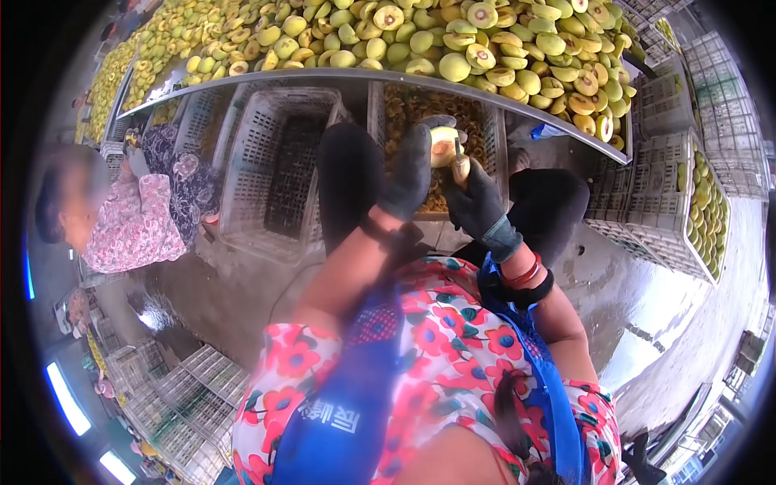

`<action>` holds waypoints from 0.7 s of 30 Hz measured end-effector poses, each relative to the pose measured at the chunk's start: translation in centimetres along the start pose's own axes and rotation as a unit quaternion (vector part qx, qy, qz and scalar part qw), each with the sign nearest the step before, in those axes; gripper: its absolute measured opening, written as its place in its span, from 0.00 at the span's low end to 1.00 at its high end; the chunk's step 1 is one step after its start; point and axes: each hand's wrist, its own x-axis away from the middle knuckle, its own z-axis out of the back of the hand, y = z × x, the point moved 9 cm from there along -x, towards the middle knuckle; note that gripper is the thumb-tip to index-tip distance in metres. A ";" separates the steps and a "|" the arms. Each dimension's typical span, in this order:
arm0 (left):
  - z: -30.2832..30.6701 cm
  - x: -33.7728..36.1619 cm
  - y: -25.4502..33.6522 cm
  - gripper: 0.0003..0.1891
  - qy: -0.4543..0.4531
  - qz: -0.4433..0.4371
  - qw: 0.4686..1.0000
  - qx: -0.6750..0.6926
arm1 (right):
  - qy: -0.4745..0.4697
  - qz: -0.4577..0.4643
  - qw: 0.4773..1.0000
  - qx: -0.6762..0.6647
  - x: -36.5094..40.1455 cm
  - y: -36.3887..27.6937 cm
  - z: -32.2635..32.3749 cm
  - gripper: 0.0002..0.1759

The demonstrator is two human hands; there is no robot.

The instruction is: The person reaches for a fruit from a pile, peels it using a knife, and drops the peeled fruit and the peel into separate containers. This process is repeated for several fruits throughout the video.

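My left hand [410, 171], in a dark grey glove, is closed around a yellow-green peach half [443, 146] with its cut face showing a brownish-red centre. My right hand [478, 204], gloved too, grips a small knife [461, 168] by its light wooden handle. The short metal blade stands right at the cut face of the peach half. Both hands are over a crate [500, 166] that holds many brownish fruit pieces, just below the table's front edge.
A metal-edged table [339, 73] heaped with peach halves [420, 40] spans the front. Left of my knees stands a pale plastic crate [234, 190]; stacked crates [638, 194] holding fruit are on the right. A person in a patterned top [137, 222] sits at left.
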 end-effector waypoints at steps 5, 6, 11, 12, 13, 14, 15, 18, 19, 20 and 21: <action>-0.3 0.4 2.9 0.22 0.039 -0.091 0.990 -0.104 | 0.033 0.018 0.998 -0.048 -0.1 -1.4 0.2 0.09; -0.2 0.5 2.8 0.22 0.045 -0.110 0.986 -0.115 | 0.047 0.054 0.997 -0.013 -0.2 -1.8 0.3 0.09; -0.4 0.8 3.5 0.20 0.067 -0.152 0.973 -0.160 | -0.012 -0.051 0.996 -0.075 0.2 -1.2 -0.7 0.09; -0.2 0.6 2.8 0.19 0.063 -0.135 0.979 -0.136 | -0.040 -0.087 0.987 -0.132 0.4 -1.2 -0.9 0.10; -0.1 0.5 2.4 0.19 0.060 -0.117 0.985 -0.112 | -0.068 -0.124 0.972 -0.188 0.5 -1.2 -1.3 0.10; 0.1 0.5 2.3 0.19 0.057 -0.116 0.984 -0.119 | -0.082 -0.135 0.967 -0.198 0.6 -1.4 -1.3 0.10; 0.1 0.4 2.6 0.19 0.055 -0.115 0.984 -0.126 | -0.097 -0.147 0.962 -0.209 0.6 -1.5 -1.4 0.10; 0.1 0.4 2.3 0.19 0.052 -0.110 0.979 -0.163 | -0.028 0.061 0.997 -0.027 0.1 -1.4 -0.9 0.09; 0.1 0.3 2.1 0.20 0.052 -0.108 0.977 -0.178 | 0.014 0.172 0.983 0.071 0.3 -2.8 -0.8 0.09; 0.3 0.3 1.7 0.19 0.053 -0.096 0.979 -0.173 | -0.029 0.107 0.994 0.016 0.2 -1.2 -1.3 0.08; 0.5 0.4 1.2 0.19 0.055 -0.085 0.981 -0.168 | -0.072 0.041 0.996 -0.039 0.4 -0.6 -1.7 0.08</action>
